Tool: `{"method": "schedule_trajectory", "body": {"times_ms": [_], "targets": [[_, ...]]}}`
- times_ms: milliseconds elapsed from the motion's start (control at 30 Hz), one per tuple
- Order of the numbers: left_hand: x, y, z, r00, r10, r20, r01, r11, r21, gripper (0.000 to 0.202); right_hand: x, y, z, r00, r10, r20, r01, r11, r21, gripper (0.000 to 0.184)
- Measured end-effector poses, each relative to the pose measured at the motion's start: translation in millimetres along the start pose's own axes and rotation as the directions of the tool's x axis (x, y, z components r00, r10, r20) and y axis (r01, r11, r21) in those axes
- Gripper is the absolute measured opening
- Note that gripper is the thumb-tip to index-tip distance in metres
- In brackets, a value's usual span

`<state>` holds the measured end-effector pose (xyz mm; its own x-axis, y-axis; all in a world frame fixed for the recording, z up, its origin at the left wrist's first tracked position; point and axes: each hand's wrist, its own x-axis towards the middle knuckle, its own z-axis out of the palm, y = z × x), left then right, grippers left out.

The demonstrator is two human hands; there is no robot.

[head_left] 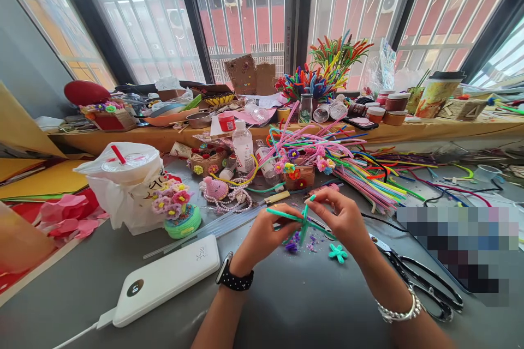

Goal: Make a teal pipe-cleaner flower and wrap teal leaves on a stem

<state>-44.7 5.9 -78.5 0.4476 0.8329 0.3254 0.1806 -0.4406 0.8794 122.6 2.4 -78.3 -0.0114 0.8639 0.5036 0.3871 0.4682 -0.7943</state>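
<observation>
Green pipe cleaners (pixel 303 223) cross one another between my two hands, just above the grey table. My left hand (pixel 268 232), with a dark watch at its wrist, pinches them near the crossing. The fingertips of my right hand (pixel 336 218) close on a green end that points upward. Below the hands lies a finished green pipe-cleaner flower (pixel 338 253). Purple fuzzy bits (pixel 292 242) are scattered beside it. To the right of my right forearm rest black-handled scissors (pixel 426 283), their blades partly hidden behind the wrist.
A white power bank (pixel 167 281) with a cable lies at left, near a bagged drink cup (pixel 131 174) and a pipe-cleaner flower pot (pixel 182 221). Behind the hands are a heap of loose pipe cleaners (pixel 368 185), a bead string (pixel 233 199) and bottles (pixel 243 147). A blurred-out flat device (pixel 458 245) lies right.
</observation>
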Motion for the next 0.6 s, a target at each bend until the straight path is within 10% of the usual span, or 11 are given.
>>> {"method": "schedule_trajectory", "body": {"times_ms": [333,600], "targets": [[7,-14,14.0,0.965,-0.168,-0.203,0.118,0.964,-0.238,0.016,2,-2,-1,0.993,-0.051,0.108,0.07,0.982,-0.175,0.018],[6,-12,12.0,0.966,-0.207,-0.155,0.144,0.929,-0.341,0.014,2,-2,-3,0.973,0.009,0.23,0.018,0.994,-0.112,0.014]]}}
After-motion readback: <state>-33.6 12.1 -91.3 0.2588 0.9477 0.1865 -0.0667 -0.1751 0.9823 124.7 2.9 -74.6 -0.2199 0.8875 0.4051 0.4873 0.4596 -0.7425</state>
